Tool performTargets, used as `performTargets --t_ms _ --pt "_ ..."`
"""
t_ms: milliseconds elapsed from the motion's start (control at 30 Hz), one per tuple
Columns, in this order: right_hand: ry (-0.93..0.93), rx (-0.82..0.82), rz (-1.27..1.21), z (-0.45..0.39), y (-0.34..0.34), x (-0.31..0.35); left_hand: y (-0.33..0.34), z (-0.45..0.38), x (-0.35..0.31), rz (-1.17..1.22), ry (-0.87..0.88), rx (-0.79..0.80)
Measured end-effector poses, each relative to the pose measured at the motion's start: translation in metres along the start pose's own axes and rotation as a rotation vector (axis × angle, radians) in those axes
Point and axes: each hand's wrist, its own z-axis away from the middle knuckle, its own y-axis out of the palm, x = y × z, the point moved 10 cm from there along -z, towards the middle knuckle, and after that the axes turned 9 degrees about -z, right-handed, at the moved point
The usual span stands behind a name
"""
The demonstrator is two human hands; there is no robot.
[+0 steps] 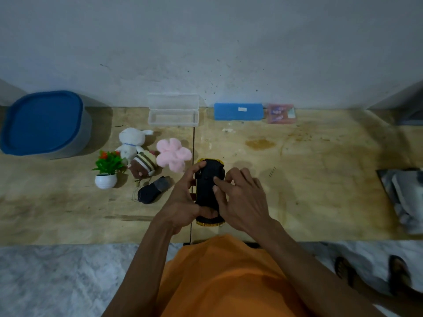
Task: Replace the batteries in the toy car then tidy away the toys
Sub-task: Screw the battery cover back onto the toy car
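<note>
Head view: we are cradling the upturned toy car [207, 186] just above the counter [320, 179], left hand [183, 202] gripping its stiff, light-looking sides while right hand [240, 200] fingertips are pressing its smooth black underside.

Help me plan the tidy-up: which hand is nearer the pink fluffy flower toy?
Left. The left hand grips the upturned toy car, its fingertips just right of the pink flower toy. The right hand works on the car's far side, farther off.

Plywood bench [320, 179]: plush toys [135, 145], blue-lidded tub [43, 124], possibly batteries [280, 113].
</note>
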Motion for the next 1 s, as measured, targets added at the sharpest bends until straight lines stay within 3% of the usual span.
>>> performTargets --t_ms 100,200,300,433,667,900,1000 --pt "0.080 0.083 -0.261 -0.006 0.008 -0.028 0.011 -0.011 0.005 -0.010 -0.035 0.019" --pt "0.262 -0.057 -0.562 -0.011 0.002 -0.071 0.015 -0.021 0.008 -0.043 -0.055 0.004" --pt "0.575 -0.193 -0.596 -0.001 0.015 -0.137 0.016 -0.027 0.014 -0.074 -0.090 -0.016" --pt "0.784 -0.009 -0.505 0.018 0.067 -0.188 0.019 -0.032 0.024 -0.094 -0.132 -0.032" --pt "0.890 0.041 -0.449 0.027 0.085 -0.202 0.019 -0.033 0.032 -0.118 -0.165 -0.079" --pt "0.855 0.102 -0.431 0.020 0.083 -0.202 0.021 -0.033 0.032 -0.097 -0.172 -0.093" --pt "0.808 0.021 -0.528 0.009 0.060 -0.191 0.020 -0.032 0.029 -0.076 -0.155 -0.093"
